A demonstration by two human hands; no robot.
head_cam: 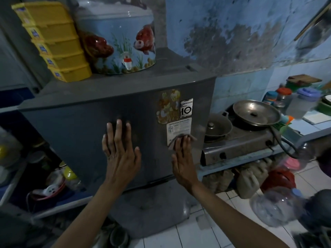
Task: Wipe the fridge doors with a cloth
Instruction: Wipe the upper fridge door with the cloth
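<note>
In the head view, the upper fridge door [86, 133] is seen as a dark grey, dull panel, wider than it is tall, its face turned toward the camera. The left hand [119, 151] is laid flat on it, fingers spread and pointing up, nothing grasped. The right hand [182, 158] is pressed open-palmed on a small greyish cloth [180, 138], which is pinned under the fingertips against the door, over the lower edge of a white label [179, 127]. Just right of the cloth the door's right edge is met, with a stove [240, 145] beyond it. Bare door is left between the hands and left of the left hand. Below the wrists the seam to the lower door [152, 208] is crossed.
</note>
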